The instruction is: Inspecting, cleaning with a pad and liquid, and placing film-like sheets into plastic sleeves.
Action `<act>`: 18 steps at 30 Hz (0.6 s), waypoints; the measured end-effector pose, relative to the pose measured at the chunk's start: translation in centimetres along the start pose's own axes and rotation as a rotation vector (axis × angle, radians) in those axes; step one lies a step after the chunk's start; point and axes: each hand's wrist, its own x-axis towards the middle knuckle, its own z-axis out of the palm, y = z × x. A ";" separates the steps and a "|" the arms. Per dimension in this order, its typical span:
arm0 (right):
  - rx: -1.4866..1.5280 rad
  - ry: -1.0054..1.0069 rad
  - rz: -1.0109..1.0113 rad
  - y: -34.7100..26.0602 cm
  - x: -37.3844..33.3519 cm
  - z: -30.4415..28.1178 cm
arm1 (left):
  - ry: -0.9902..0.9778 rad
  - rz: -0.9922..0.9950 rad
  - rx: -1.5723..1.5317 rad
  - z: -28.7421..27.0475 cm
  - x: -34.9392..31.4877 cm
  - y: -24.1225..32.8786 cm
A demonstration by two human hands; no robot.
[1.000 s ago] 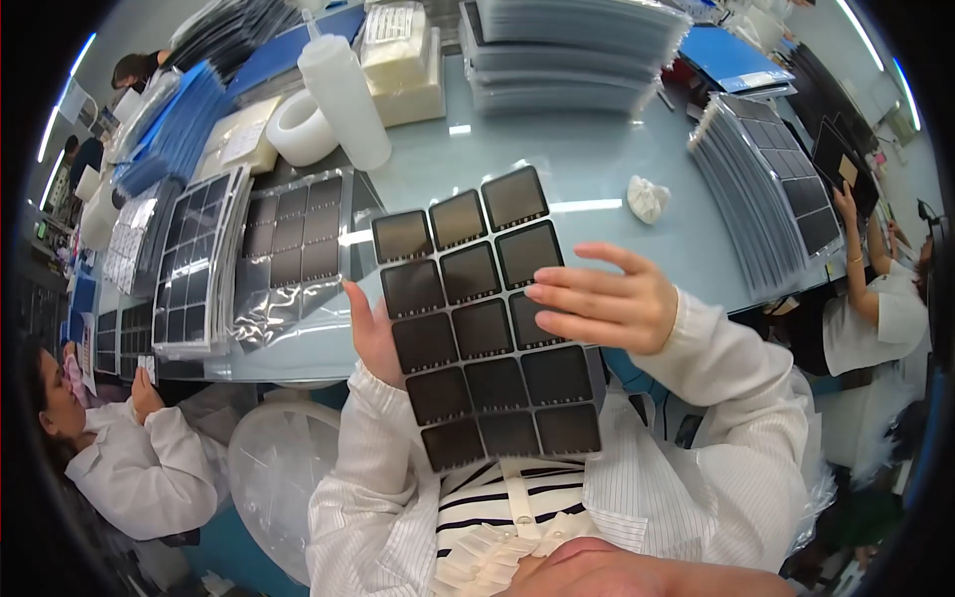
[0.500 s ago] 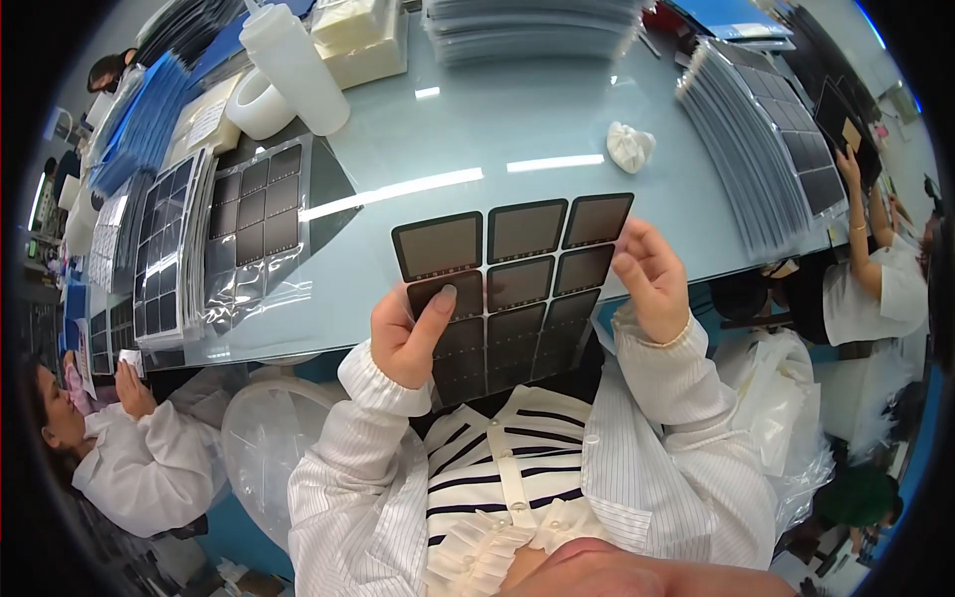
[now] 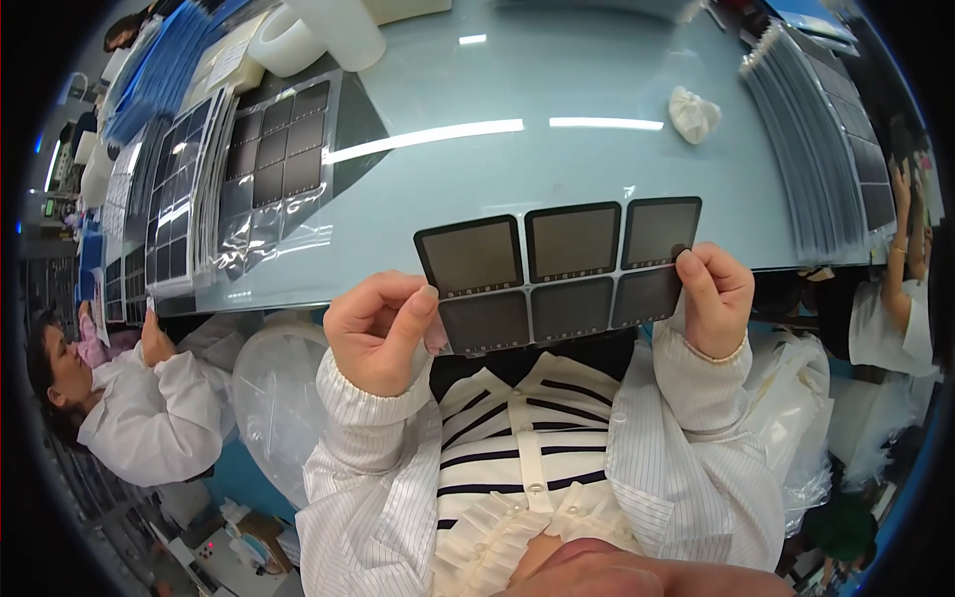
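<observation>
While the left hand and the right hand pinch its sides, a thin sheet of dark, glossy square panels with pale dividing lines tilts above the table's near edge

Because it spans the space between the two hands, the sheet sits directly in front of the wearer's chest, its far edge overlapping the pale blue-grey glossy tabletop in view. Whether it touches the tabletop cannot be told. Six panels show, in two rows of three.

Its left edge is caught in the left hand, thumb on the front face and fingers curled behind. Its right edge is caught in the right hand, whose thumb presses near a panel's corner; the fingers behind are partly hidden.

Beyond the sheet, to the right, lies a crumpled white wad, well apart from both hands. Farther right stands a thick stack of clear plastic sleeves topped with dark panels.

Across on the left, a dark panelled sheet in a clear plastic sleeve lies beside a pile of similar sheets. Behind these are a wide roll of white tape and a translucent white plastic bottle, cut off by the upper rim. At far left sits a co-worker in a white jacket.
</observation>
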 end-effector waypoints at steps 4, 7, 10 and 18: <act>0.019 -0.012 -0.002 0.3 0.6 0.0 | -0.003 0.009 -0.173 -0.4 -0.1 -0.3; 0.063 -0.018 -0.031 -0.3 0.9 0.4 | -0.009 0.012 -0.186 -0.2 -0.2 -0.3; 0.055 0.003 -0.023 -0.3 0.9 0.2 | -0.022 0.042 -0.185 -0.2 -0.3 -0.5; 0.033 -0.032 -0.069 0.2 0.9 -0.3 | -0.026 0.041 -0.196 -0.4 -0.3 0.0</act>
